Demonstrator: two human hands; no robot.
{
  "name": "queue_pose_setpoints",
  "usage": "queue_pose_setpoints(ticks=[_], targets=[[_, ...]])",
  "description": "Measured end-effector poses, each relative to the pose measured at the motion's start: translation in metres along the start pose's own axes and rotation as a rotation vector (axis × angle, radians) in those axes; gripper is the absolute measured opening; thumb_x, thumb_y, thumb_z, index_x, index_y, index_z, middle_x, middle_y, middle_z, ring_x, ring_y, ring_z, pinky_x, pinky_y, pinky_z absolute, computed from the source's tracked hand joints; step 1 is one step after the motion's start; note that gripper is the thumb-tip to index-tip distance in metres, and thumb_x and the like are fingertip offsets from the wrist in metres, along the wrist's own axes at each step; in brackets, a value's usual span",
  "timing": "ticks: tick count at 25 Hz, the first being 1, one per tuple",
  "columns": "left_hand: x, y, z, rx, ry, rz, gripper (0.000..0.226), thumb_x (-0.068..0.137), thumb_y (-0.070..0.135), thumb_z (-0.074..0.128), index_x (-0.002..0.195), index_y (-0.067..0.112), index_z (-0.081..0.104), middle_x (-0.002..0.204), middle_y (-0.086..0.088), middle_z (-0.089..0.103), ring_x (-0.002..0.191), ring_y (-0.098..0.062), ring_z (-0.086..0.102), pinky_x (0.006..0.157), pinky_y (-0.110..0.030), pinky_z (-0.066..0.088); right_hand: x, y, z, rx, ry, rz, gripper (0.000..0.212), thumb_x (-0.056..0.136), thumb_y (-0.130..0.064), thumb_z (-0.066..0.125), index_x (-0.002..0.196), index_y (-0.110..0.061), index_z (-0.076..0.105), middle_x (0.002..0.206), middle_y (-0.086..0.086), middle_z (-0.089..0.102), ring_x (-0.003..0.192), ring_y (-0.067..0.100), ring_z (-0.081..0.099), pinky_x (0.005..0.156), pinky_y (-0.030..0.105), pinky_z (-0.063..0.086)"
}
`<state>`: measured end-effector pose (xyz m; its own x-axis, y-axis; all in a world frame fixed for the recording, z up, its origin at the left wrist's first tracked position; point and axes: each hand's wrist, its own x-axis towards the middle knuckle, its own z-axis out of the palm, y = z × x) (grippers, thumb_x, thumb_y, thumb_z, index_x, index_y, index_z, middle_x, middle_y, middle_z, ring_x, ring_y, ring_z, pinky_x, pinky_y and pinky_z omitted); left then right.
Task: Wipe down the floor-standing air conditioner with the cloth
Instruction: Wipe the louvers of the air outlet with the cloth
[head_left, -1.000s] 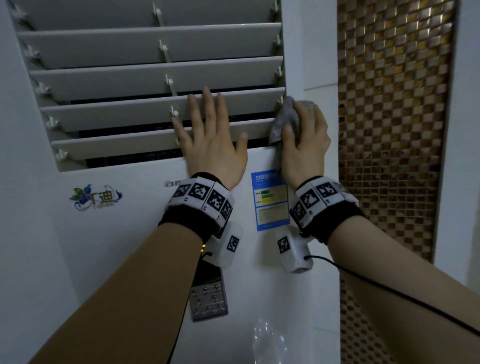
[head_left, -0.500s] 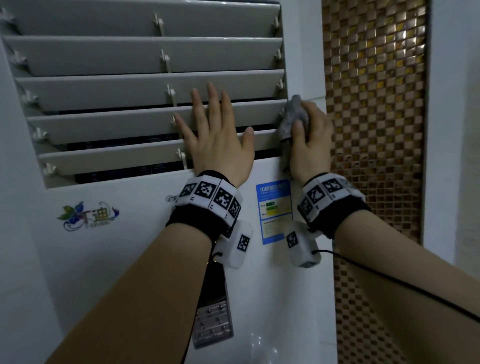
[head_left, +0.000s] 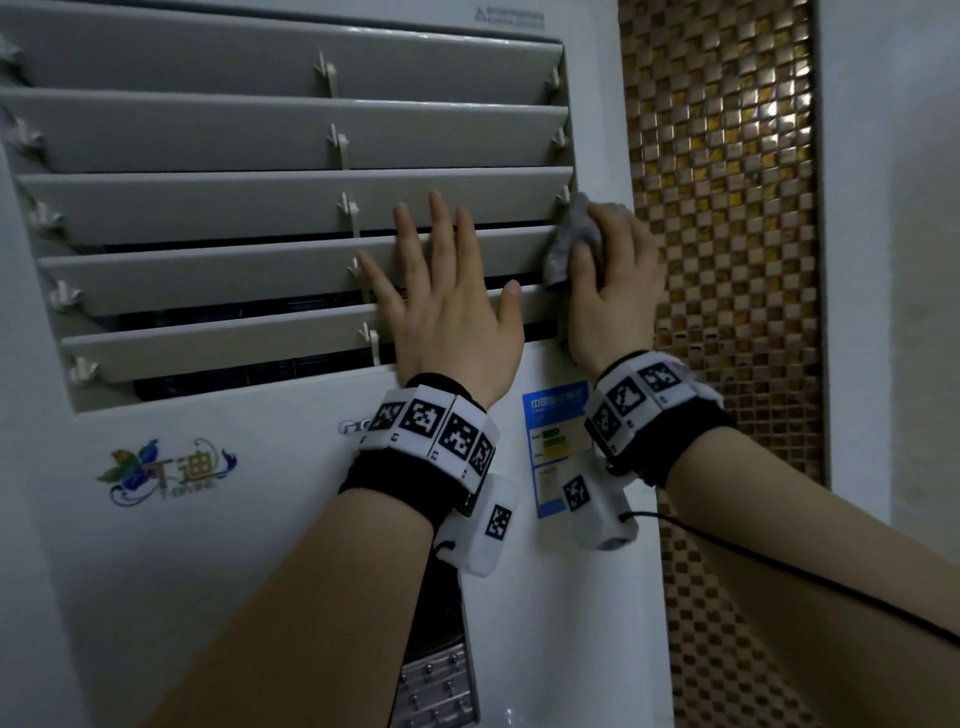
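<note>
A white floor-standing air conditioner (head_left: 249, 519) fills the view, with several grey louvre slats (head_left: 260, 208) across its upper front. My left hand (head_left: 447, 306) lies flat with straight fingers on the lower slats, right of their middle. My right hand (head_left: 610, 291) holds a crumpled grey cloth (head_left: 571, 244) and presses it against the right end of the slats, at the frame's edge. Part of the cloth is hidden under my fingers.
A gold-brown mosaic tile strip (head_left: 727, 260) runs down the wall right of the unit, with a white wall (head_left: 893, 260) beyond it. A blue energy label (head_left: 550, 415) and a silver button panel (head_left: 441, 686) sit on the unit's front below my wrists.
The view has shifted so more of the upper slats show. Both hands stay on the lower right slats, the right one with the cloth a little higher along the frame edge.
</note>
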<state>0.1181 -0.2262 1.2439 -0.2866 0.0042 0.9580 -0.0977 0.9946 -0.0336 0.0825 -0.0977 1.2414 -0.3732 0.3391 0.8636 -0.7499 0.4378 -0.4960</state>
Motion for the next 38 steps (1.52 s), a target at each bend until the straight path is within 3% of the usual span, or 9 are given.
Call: queue_pose_setpoints(ticks=[5,10,14,18,22,26,30,35,38], targets=[[-0.001,0.001,0.0,-0.01,-0.007,-0.011,0.071,0.095,0.052,0.023,0.152,0.016,0.002,0.16,-0.004,-0.007,0.145,-0.029,-0.015,0.108,-0.056,-0.017,0.025,0.0,-0.004,0.131,-0.013,0.048,0.036,0.099,-0.023,0.042,0.135,-0.023,0.045,0.141,0.007,0.039,0.126,0.019,0.038,0.11,0.039,0.027],[0.009,0.001,-0.006,0.011,-0.003,-0.064,0.071,0.095,0.051,0.026,0.152,0.017,0.0,0.16,-0.002,-0.01,0.145,-0.029,-0.017,0.107,-0.056,-0.018,0.019,0.004,-0.001,-0.017,-0.087,-0.121,0.038,0.097,-0.027,0.044,0.135,-0.032,0.042,0.149,0.003,0.027,0.13,0.025,0.031,0.1,0.021,0.018],[0.024,0.001,-0.011,-0.007,0.005,-0.083,0.07,0.096,0.049,0.028,0.152,0.017,0.0,0.16,-0.001,-0.011,0.144,-0.027,-0.019,0.107,-0.055,-0.019,0.051,0.004,-0.009,0.147,-0.053,-0.01,0.036,0.098,-0.028,0.041,0.135,-0.027,0.044,0.14,0.006,0.04,0.121,0.02,0.043,0.097,0.02,0.028],[0.032,0.0,-0.013,-0.015,0.023,-0.093,0.068,0.096,0.045,0.032,0.152,0.017,0.006,0.16,0.0,-0.009,0.145,-0.027,-0.017,0.109,-0.056,-0.017,0.045,0.008,-0.007,-0.003,-0.1,-0.189,0.036,0.097,-0.031,0.044,0.133,-0.033,0.044,0.141,0.004,0.036,0.122,0.025,0.041,0.097,0.027,0.032],[0.037,-0.001,-0.012,0.023,0.019,-0.092,0.067,0.097,0.047,0.03,0.152,0.018,0.005,0.16,0.0,-0.009,0.145,-0.027,-0.017,0.107,-0.054,-0.02,0.07,0.006,-0.012,0.116,-0.072,-0.021,0.033,0.098,-0.032,0.041,0.131,-0.031,0.047,0.137,0.009,0.041,0.119,0.028,0.046,0.096,0.028,0.035],[0.042,-0.001,-0.012,0.026,0.023,-0.097,0.067,0.096,0.048,0.029,0.152,0.018,0.005,0.16,0.0,-0.008,0.145,-0.026,-0.016,0.105,-0.052,-0.021,0.06,0.007,-0.011,-0.047,-0.133,-0.222,0.033,0.097,-0.037,0.041,0.13,-0.039,0.046,0.141,0.004,0.037,0.12,0.028,0.044,0.095,0.038,0.042],[0.045,-0.003,-0.013,0.019,0.014,-0.103,0.067,0.096,0.048,0.028,0.152,0.019,0.005,0.16,0.0,-0.009,0.145,-0.025,-0.017,0.104,-0.049,-0.022,0.085,0.002,-0.015,0.021,-0.085,-0.04,0.035,0.098,-0.037,0.038,0.132,-0.038,0.045,0.139,0.007,0.039,0.119,0.03,0.045,0.099,0.042,0.041],[0.049,-0.002,-0.015,-0.012,0.007,-0.127,0.067,0.097,0.046,0.031,0.152,0.018,0.004,0.16,0.001,-0.009,0.145,-0.025,-0.018,0.109,-0.053,-0.018,0.073,0.002,-0.01,-0.05,-0.118,-0.184,0.034,0.097,-0.039,0.039,0.13,-0.04,0.045,0.139,0.004,0.038,0.119,0.028,0.044,0.095,0.04,0.043],[0.055,0.0,-0.017,-0.042,0.007,-0.148,0.068,0.097,0.046,0.031,0.152,0.019,0.002,0.16,0.002,-0.01,0.145,-0.025,-0.018,0.11,-0.055,-0.016,0.093,-0.008,-0.009,0.047,-0.084,-0.036,0.033,0.098,-0.04,0.038,0.129,-0.041,0.046,0.137,0.005,0.039,0.117,0.029,0.046,0.095,0.038,0.041]])
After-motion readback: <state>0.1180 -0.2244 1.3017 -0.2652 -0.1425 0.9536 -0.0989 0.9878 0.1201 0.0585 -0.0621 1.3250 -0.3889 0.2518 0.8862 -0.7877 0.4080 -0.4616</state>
